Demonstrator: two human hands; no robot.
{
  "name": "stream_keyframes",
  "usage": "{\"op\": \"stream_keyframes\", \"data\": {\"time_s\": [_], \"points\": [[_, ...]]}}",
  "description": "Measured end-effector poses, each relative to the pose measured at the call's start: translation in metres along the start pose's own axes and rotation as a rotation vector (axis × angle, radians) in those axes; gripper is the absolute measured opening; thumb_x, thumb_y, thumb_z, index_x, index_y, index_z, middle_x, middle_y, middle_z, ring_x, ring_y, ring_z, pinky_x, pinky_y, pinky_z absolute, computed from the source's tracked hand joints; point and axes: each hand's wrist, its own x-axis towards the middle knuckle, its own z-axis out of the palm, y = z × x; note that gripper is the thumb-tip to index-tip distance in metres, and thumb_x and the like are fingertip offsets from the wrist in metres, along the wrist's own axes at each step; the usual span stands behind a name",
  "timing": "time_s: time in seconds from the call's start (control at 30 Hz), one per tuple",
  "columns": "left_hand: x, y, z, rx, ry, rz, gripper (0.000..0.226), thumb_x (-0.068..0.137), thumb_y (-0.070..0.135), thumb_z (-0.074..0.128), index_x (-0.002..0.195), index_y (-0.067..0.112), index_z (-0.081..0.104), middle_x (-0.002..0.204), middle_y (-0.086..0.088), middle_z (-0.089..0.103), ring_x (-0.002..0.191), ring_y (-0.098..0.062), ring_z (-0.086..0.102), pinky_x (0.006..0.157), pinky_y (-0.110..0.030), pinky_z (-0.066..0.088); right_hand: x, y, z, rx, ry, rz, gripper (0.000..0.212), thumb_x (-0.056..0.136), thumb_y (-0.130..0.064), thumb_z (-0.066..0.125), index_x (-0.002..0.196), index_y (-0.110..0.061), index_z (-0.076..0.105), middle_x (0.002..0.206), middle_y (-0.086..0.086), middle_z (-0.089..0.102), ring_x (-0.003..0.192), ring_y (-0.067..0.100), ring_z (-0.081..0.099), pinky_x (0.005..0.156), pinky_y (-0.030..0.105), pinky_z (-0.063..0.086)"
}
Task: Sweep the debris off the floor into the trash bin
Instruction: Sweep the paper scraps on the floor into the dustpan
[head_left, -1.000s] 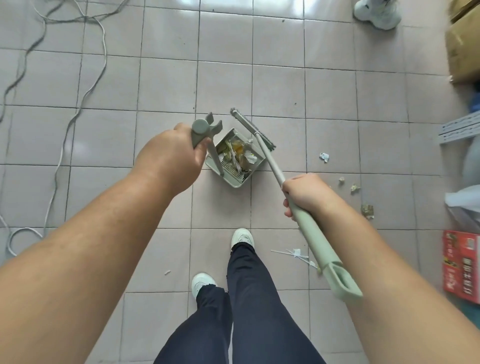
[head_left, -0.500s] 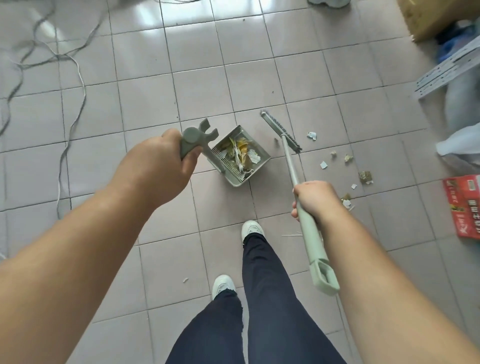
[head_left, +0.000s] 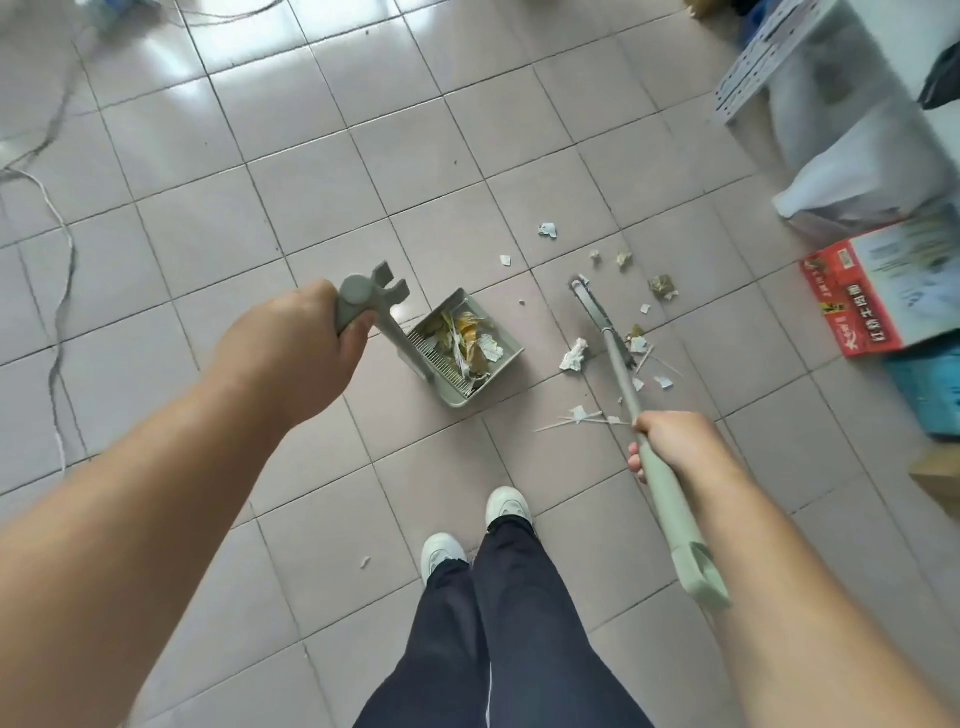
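Observation:
My left hand (head_left: 296, 348) grips the top of the grey-green dustpan handle (head_left: 366, 299). The dustpan (head_left: 506, 358) rests on the tiled floor with yellow and white scraps inside it. My right hand (head_left: 670, 441) holds the pale green broom handle (head_left: 675, 514). The broom head (head_left: 587, 299) is down on the floor to the right of the dustpan, amid scattered debris (head_left: 574, 356): paper bits, sticks and crumpled scraps. No trash bin is identifiable in view.
A red and white box (head_left: 878, 301) lies at the right, with a white bag (head_left: 852, 176) and a metal rack (head_left: 758, 67) behind it. Cables (head_left: 57, 270) trail along the left. My feet in white shoes (head_left: 478, 530) stand below the dustpan.
The broom head has moved right, away from the dustpan's side into the scattered debris. The view has turned right, and the dustpan stays held on the floor.

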Motion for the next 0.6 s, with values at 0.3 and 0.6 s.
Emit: {"op": "stream_keyframes", "data": {"time_s": [0.3, 0.6], "points": [[0.030, 0.025, 0.008, 0.096, -0.004, 0.000, 0.034, 0.092, 0.043, 0.037, 0.083, 0.011, 0.040, 0.063, -0.002, 0.041, 0.068, -0.030, 0.042, 0.058, -0.033, 0.032, 0.082, -0.029, -0.034, 0.063, 0.100, 0.056, 0.010, 0.084, -0.001, 0.044, 0.079, 0.002, 0.052, 0.037, 0.010, 0.055, 0.046, 0.023, 0.049, 0.051, 0.032, 0.042], [0.075, 0.053, 0.002, 0.150, 0.031, -0.027, 0.033, 0.092, 0.040, 0.038, 0.078, 0.010, 0.036, 0.059, 0.000, 0.036, 0.063, -0.030, 0.040, 0.054, -0.032, 0.028, 0.148, -0.106, -0.063, 0.151, 0.035, 0.148, 0.024, 0.098, -0.013, 0.032, 0.076, -0.006, 0.039, 0.030, 0.009, 0.051, 0.026, 0.020, 0.050, 0.027, 0.019, 0.036]]}}
